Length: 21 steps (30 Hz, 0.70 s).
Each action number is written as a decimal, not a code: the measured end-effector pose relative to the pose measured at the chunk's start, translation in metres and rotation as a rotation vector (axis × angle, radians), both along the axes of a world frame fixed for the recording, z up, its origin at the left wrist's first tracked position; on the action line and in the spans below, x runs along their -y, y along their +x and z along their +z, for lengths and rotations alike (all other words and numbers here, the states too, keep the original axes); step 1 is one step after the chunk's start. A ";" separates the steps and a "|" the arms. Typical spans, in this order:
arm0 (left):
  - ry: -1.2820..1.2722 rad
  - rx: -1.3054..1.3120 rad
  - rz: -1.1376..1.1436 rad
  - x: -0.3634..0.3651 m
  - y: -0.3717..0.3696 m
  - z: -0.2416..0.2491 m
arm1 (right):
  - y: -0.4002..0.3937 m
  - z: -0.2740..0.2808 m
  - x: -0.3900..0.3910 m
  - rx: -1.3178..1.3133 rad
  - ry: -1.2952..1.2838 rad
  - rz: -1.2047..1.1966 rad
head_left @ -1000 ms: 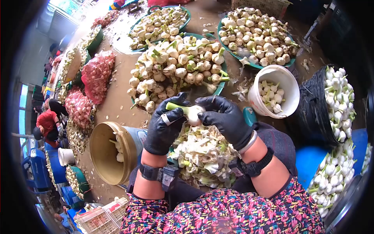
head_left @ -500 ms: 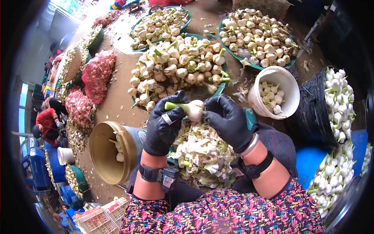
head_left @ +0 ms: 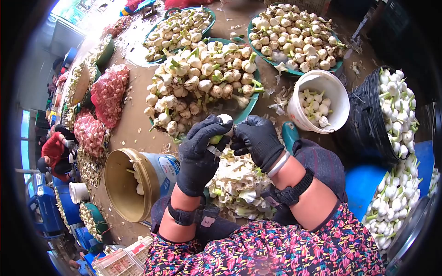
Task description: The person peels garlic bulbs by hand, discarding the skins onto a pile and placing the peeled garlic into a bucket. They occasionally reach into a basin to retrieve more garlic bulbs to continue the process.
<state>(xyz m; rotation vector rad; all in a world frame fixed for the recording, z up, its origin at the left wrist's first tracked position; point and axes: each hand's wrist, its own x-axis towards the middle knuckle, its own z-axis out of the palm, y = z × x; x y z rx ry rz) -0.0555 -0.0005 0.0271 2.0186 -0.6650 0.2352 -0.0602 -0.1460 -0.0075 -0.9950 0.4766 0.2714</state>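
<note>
In a black glove, my left hand (head_left: 200, 154) is closed around a garlic bulb (head_left: 225, 118). The white top of the bulb and part of its green stem show between the fingers. My right hand (head_left: 259, 141), gloved too, is just to the right with its fingers pinched together near the bulb. Whatever those fingers hold is hidden. Below both hands lies a heap of garlic peelings (head_left: 240, 186) between my knees. Ahead of them, untrimmed garlic bulbs (head_left: 202, 85) are piled in a green tub (head_left: 252, 105).
A white bucket (head_left: 340, 108) holding cleaned bulbs stands at right, beside a black bucket (head_left: 366, 124) full of white garlic. At left a beige bucket (head_left: 159, 172) lies tipped. Red mesh sacks (head_left: 110, 94) and a person in red (head_left: 53, 149) are farther left.
The bulb has turned from lying sideways across my fingers to standing more upright in my left hand, its stem now mostly covered. My right hand has shifted slightly left.
</note>
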 end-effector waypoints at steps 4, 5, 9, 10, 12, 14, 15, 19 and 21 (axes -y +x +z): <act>-0.438 -0.446 0.123 -0.006 -0.003 -0.006 | 0.001 -0.010 -0.001 -0.011 0.030 0.002; -0.660 -0.549 0.133 -0.011 0.000 -0.009 | 0.003 -0.012 -0.002 0.051 -0.125 0.012; -0.933 -0.865 0.238 -0.034 0.015 -0.010 | 0.006 -0.018 0.006 -0.027 -0.195 -0.068; -1.009 -0.886 0.201 -0.034 0.017 -0.012 | 0.005 -0.014 0.016 -0.080 -0.154 -0.059; -1.156 -0.908 0.136 -0.038 0.020 -0.026 | 0.003 -0.017 0.019 0.037 -0.500 0.137; -1.130 -0.899 0.128 -0.039 0.020 -0.030 | -0.004 -0.025 0.012 0.223 -1.024 0.398; -1.103 -0.892 0.121 -0.038 0.020 -0.029 | -0.007 -0.019 0.011 0.167 -1.049 0.502; -1.445 -1.019 -0.159 -0.049 0.029 -0.020 | 0.000 -0.016 0.021 0.221 -1.310 0.272; -1.484 -1.055 -0.042 -0.057 0.036 -0.028 | 0.001 -0.010 0.026 0.187 -1.290 0.253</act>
